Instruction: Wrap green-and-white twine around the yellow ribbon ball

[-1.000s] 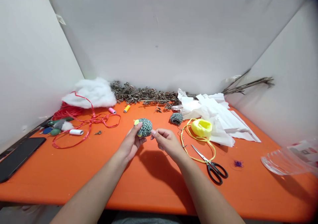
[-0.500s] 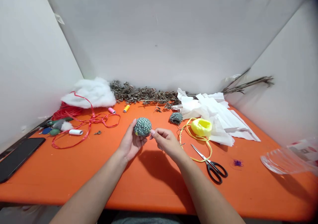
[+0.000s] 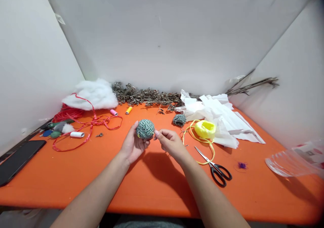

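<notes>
My left hand holds up a ball of green-and-white twine, fingers curled round its left side and underside. Small yellow spots show on the ball. At its right edge, my right hand is closed in a pinch, with thumb and forefinger together; whatever lies between the fingertips is too small to make out. Beyond that hand lies a smaller dark green-and-white twine piece. Right of it are a hollow yellow cord bundle with a loose trailing end and black-handled scissors.
On the orange table, white stuffing, red raffia, thread spools and a phone lie left. Dried plants line the back wall. White paper, a purple tangle and a clear plastic container are right.
The twine ball has turned slightly in my left hand, and a yellow spot now shows at its right edge. My right fingertips have shifted a little to the right.
</notes>
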Motion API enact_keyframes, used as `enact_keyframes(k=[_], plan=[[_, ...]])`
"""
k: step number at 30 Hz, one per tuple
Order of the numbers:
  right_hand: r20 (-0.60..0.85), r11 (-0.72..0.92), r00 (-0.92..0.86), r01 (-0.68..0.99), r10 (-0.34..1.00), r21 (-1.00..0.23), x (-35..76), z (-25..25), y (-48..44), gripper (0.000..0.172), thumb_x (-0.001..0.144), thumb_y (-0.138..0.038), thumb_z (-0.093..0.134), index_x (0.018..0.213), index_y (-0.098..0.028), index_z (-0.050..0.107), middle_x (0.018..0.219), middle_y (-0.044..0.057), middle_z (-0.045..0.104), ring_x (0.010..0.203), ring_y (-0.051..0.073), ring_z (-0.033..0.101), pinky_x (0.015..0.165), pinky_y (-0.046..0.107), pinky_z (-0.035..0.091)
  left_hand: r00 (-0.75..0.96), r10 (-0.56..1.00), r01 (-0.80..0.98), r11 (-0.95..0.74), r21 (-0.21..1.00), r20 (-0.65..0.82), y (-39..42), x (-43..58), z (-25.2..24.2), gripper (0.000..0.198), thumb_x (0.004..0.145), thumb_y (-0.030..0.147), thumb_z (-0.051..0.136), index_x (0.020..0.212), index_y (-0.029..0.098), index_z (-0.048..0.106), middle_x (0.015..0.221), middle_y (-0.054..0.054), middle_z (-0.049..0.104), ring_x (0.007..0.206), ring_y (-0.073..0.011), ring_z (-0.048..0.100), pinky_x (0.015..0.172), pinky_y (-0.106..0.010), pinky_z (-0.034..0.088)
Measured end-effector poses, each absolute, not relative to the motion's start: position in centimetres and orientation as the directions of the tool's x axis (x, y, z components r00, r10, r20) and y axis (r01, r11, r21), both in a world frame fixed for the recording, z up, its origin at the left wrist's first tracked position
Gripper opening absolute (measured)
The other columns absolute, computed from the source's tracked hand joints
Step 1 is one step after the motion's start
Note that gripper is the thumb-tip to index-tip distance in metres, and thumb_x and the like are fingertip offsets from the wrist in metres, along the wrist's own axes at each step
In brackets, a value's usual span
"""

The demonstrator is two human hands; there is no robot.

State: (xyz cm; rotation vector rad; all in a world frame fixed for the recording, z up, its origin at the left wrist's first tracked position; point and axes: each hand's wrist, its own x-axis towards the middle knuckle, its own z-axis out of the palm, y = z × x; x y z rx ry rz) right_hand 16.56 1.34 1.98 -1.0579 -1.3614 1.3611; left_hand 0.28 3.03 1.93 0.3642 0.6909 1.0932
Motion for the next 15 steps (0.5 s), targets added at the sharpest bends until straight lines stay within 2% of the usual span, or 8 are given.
enact_keyframes(k=[7,12,15], plan=[[0.057,0.057,-0.230,-0.008,0.972,-0.998,16.34,1.94,1.32,0.054,0.079,-0.071,0.066,0.074,-0.018,0.064,0.054,-0.007,0.036,0.048,0.009,0.030,0.047,0.024,0.025,0.309,0.888,-0.680,0.457,0.574,-0.340,2.99,0.12,2.02,0.035,0.099,0.042,0.051,0.097,0.012,0.068,0.078,-0.008,0.073,0.056,-0.0140,0.067,0.044,-0.019,0.052],[0.093,0.100,-0.222,0.024,0.971,-0.995,16.32,2.21,1.18,0.054,0.079,-0.070,0.066,0.072,-0.017,0.065,0.057,-0.005,0.042,0.052,0.009,0.034,0.051,0.024,0.029,0.292,0.907,-0.684,0.420,0.596,-0.304,2.99,0.21,1.85,0.033,0.101,0.040,0.049,0.100,0.013,0.069,0.090,-0.010,0.076,0.069,-0.0164,0.071,0.062,-0.026,0.061],[0.111,0.123,-0.208,0.042,0.972,-0.992,16.21,2.29,1.19,0.055,0.078,-0.071,0.065,0.069,-0.017,0.063,0.058,-0.005,0.043,0.055,0.010,0.037,0.053,0.025,0.031,0.267,0.920,-0.682,0.390,0.619,-0.286,3.10,0.28,1.60,0.032,0.101,0.039,0.049,0.102,0.014,0.069,0.093,-0.009,0.076,0.070,-0.0152,0.071,0.060,-0.024,0.059]])
